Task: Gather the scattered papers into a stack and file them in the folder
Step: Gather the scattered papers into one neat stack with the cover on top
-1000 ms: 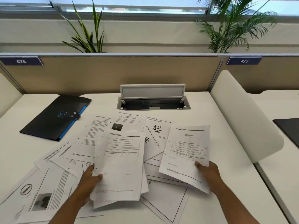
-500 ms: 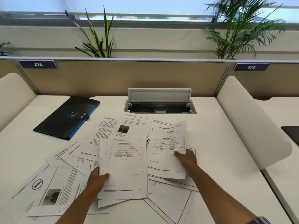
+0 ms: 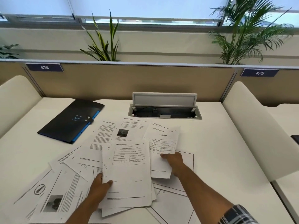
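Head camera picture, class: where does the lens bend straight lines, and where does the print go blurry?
Head view: the partition rail bows with wide-angle distortion; the sheet gripped by the right hand reads "ANNEXURE" fairly sharply, while the papers at lower left smear; daylight is soft, no glare.

Right hand (image 3: 175, 160) carried ANNEXURE sheet (image 3: 163, 149) leftward, now beside left-hand stack (image 3: 129, 173).

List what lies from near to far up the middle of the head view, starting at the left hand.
Left hand gripping the white stack of gathered papers → white sheet with a small dark photo → open grey cable box in the desk → tan partition panel.
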Demonstrator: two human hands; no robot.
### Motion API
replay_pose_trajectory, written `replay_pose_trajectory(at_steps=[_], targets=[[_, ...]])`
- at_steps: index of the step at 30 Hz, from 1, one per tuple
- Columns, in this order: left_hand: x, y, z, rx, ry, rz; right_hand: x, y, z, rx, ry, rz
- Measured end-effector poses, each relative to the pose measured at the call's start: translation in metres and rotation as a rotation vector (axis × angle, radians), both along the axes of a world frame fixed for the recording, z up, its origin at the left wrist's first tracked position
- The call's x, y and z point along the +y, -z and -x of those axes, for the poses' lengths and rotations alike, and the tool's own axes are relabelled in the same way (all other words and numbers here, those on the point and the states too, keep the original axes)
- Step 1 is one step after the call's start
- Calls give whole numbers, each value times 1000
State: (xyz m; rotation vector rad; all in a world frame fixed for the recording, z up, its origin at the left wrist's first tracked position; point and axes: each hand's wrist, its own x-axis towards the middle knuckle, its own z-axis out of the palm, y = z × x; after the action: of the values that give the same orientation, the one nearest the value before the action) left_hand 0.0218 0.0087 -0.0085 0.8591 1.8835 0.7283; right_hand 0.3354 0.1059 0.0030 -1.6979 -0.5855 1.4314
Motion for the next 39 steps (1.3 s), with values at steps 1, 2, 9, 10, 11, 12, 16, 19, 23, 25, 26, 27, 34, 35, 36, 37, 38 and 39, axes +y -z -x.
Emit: replay_pose_trajectory(at_steps=[1, 2, 9, 10, 11, 12, 16, 19, 23, 25, 26, 27, 34, 35, 36, 37, 38, 39], targets=[[0, 1, 0, 3, 1, -1, 1, 2, 4, -50, -22, -9], [0, 1, -1, 6, 4, -1, 1, 3, 9, -94, -41, -18], [8, -2, 5, -16, 19, 32, -2, 5, 7, -228, 35, -68], [9, -2, 6, -30, 14, 37, -2, 5, 0, -230, 60, -74], [9, -3, 7, -48, 7, 41, -2, 4, -8, -230, 81, -79], [9, -3, 8, -61, 3, 42, -2, 3, -18, -228, 100, -82], [9, -4, 8, -67, -18, 9, -4, -3, -65, -233, 202, -76], [9, -4, 6, -70, -38, -9, -7, -8, -95, -216, 270, -75], [9, -5, 4, -76, -45, -40, -9, -12, -116, -135, 298, -108], [9, -6, 5, -75, -64, -61, -9, -14, -121, -103, 323, -120], [9, -7, 6, -68, -78, -72, -9, -16, -123, -83, 343, -122], [9, -8, 8, -60, -98, -81, -10, -18, -125, -61, 364, -117], [10, -11, 36, -29, -292, -118, -9, -23, -129, 30, 403, -83], [11, -11, 39, -35, -306, -115, -8, -24, -128, 31, 395, -77], [11, -11, 41, -43, -316, -111, -8, -24, -127, 34, 382, -71], [11, -11, 43, -49, -317, -107, -8, -24, -126, 37, 366, -65], [11, -11, 44, -56, -310, -108, -9, -24, -124, 38, 348, -63], [11, -12, 43, -64, -299, -112, -9, -23, -122, 35, 331, -65]])
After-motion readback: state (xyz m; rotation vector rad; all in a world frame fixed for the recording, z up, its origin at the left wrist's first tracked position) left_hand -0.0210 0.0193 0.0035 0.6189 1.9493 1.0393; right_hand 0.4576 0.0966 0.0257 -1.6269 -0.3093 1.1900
